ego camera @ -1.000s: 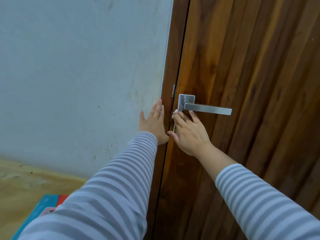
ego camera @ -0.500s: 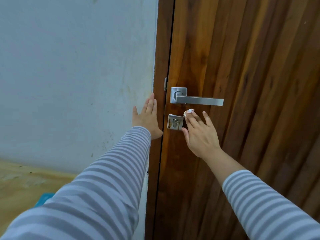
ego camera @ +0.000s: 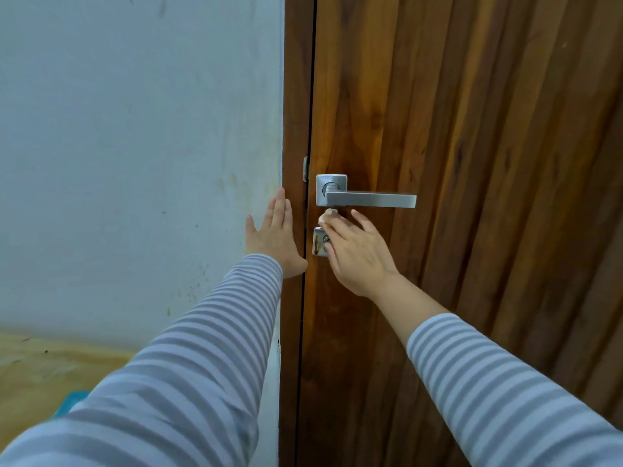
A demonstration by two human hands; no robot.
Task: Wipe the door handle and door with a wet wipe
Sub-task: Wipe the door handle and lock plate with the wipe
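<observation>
A brown wooden door (ego camera: pixel 472 129) fills the right half of the view. A silver lever handle (ego camera: pixel 369 198) on a square plate sticks out to the right. Below it sits a square keyhole plate (ego camera: pixel 318 242), partly hidden by my right hand (ego camera: pixel 357 252). That hand presses a small white wet wipe (ego camera: pixel 328 214) against the door just under the handle, with only the wipe's tip showing past the fingers. My left hand (ego camera: pixel 274 235) lies flat with fingers apart on the wall and door frame (ego camera: pixel 296 96).
A pale blue-white wall (ego camera: pixel 135 146) with scuff marks takes up the left half. Yellowish floor (ego camera: pixel 40 369) shows at the lower left, with a blue object's corner (ego camera: pixel 72 401) on it. Striped sleeves cover both forearms.
My right hand with the wipe went from the handle's plate down and right to beside the keyhole plate, then back left over that plate. My left hand has stayed flat on the wall.
</observation>
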